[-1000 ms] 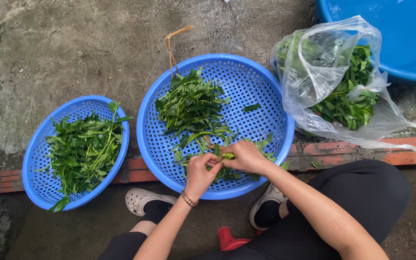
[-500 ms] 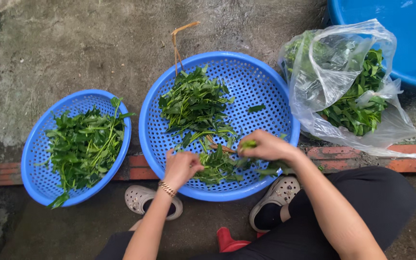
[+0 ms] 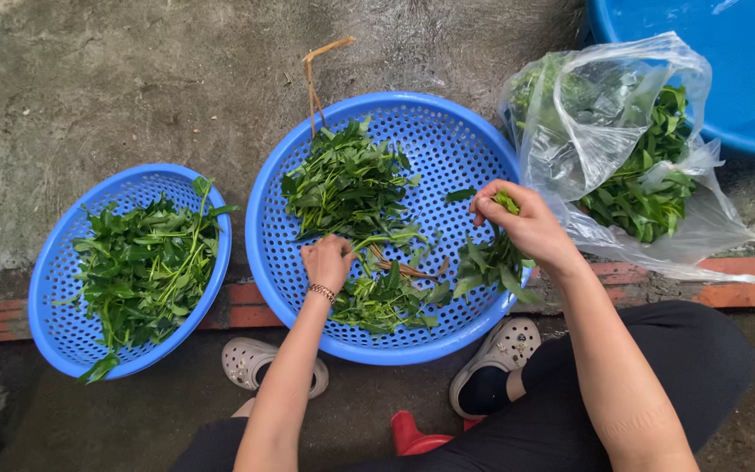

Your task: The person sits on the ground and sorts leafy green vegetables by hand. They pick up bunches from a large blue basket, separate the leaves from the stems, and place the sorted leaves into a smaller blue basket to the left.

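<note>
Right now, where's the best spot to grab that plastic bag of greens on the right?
Grip the plastic bag by its crumpled open top at the upper left, coming from above. The loose film bunches there clear of the leaves, while its lower part sags full on the ground.

Loose green leafy stems (image 3: 351, 188) lie heaped in the round blue perforated basket (image 3: 447, 131) on concrete.

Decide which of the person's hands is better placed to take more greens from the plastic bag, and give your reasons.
Probably the right hand: it hovers at the big basket's right edge, beside the plastic bag. The left hand rests mid-basket, farther away.
</note>
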